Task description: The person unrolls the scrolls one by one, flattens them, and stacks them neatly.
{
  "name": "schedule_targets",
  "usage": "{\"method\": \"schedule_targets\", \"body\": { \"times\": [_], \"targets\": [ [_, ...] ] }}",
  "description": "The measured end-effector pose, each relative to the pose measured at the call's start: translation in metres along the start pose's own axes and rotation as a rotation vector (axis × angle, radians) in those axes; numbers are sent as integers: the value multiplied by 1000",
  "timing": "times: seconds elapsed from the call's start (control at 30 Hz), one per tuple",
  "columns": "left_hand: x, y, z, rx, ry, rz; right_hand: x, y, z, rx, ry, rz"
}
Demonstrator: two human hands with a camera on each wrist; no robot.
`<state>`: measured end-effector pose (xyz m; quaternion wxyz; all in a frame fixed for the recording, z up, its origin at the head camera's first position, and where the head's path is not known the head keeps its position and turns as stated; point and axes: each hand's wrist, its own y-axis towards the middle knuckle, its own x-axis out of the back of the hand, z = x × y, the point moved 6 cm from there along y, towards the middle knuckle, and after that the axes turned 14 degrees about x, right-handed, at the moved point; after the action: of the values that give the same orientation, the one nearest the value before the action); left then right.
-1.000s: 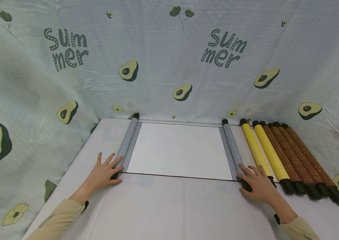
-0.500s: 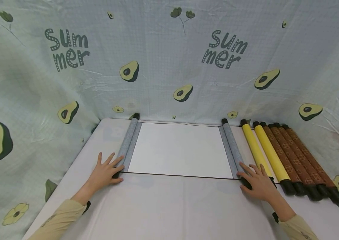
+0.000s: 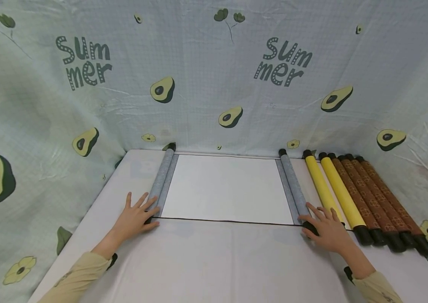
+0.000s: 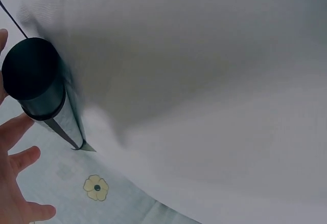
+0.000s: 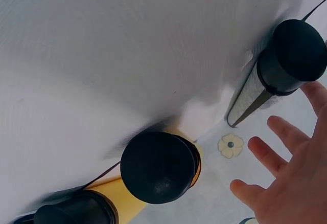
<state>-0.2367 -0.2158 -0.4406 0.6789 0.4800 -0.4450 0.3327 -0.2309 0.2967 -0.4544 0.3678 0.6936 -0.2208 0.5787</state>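
A white scroll (image 3: 229, 189) lies unrolled on the table, with a grey roller along each side: left roller (image 3: 162, 174), right roller (image 3: 292, 181). My left hand (image 3: 132, 219) rests at the near end of the left roller, fingers spread and thumb on the other side of its black end cap (image 4: 30, 70). At the right roller's near black cap (image 5: 299, 50), my right hand (image 3: 327, 232) touches with thumb and forefinger while the other fingers reach out straight. Part of each cap is hidden under the hand in the head view.
Two yellow scrolls, the nearer yellow scroll (image 3: 321, 185) close beside my right hand, lie rolled up. Several brown patterned scrolls (image 3: 384, 198) lie right of them. A patterned cloth (image 3: 199, 54) hangs behind the white table (image 3: 214, 265).
The right roller has shifted slightly left, my right hand staying at its near end. My left hand has moved slightly right. The other scrolls have not moved.
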Motion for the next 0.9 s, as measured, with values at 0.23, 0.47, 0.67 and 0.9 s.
{"method": "schedule_targets", "body": {
  "times": [0.23,0.47,0.67,0.9],
  "targets": [
    [-2,6,-8,9,0,25,7,-2,-9,-53,-11,2],
    [-1,11,-16,-25,-45,-38,16,-4,-19,-101,-92,52],
    [1,15,-27,-35,-38,1,13,-8,-33,-141,-105,79],
    [4,19,-45,-94,-65,-35,8,-13,-51,-175,-113,79]
  ]
}}
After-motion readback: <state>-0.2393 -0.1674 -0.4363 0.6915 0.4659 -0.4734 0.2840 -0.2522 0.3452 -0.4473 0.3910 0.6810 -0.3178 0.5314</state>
